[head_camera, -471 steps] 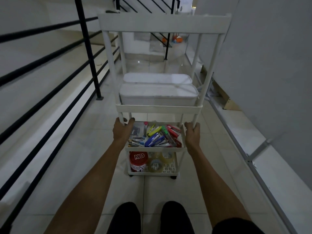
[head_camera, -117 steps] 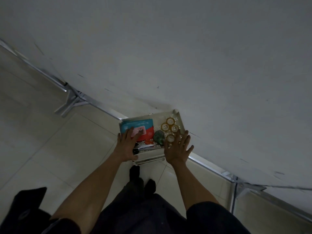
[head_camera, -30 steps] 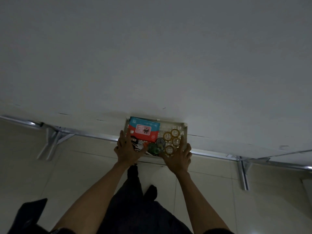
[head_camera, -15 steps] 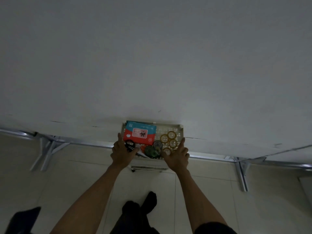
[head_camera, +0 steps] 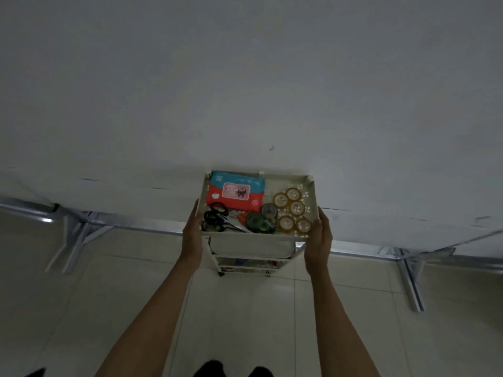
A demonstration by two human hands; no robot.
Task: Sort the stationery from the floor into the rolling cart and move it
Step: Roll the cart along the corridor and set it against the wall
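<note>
Parked right at the wall (head_camera: 245, 91), the rolling cart (head_camera: 251, 235) runs lengthwise along it. Left grip (head_camera: 193, 229) and right grip (head_camera: 319, 238) press flat on its short ends, fingers straight. Up top: wipes pack (head_camera: 236, 190) back-left, tape rolls (head_camera: 296, 208) right, scissors (head_camera: 215, 216) front-left.

left hand (head_camera: 193, 232): flat, reaching forward | right hand (head_camera: 320, 238): flat, reaching forward

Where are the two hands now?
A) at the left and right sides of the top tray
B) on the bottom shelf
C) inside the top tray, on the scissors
A: the left hand and the right hand lie with straight fingers along the two sides of the top tray.
</note>
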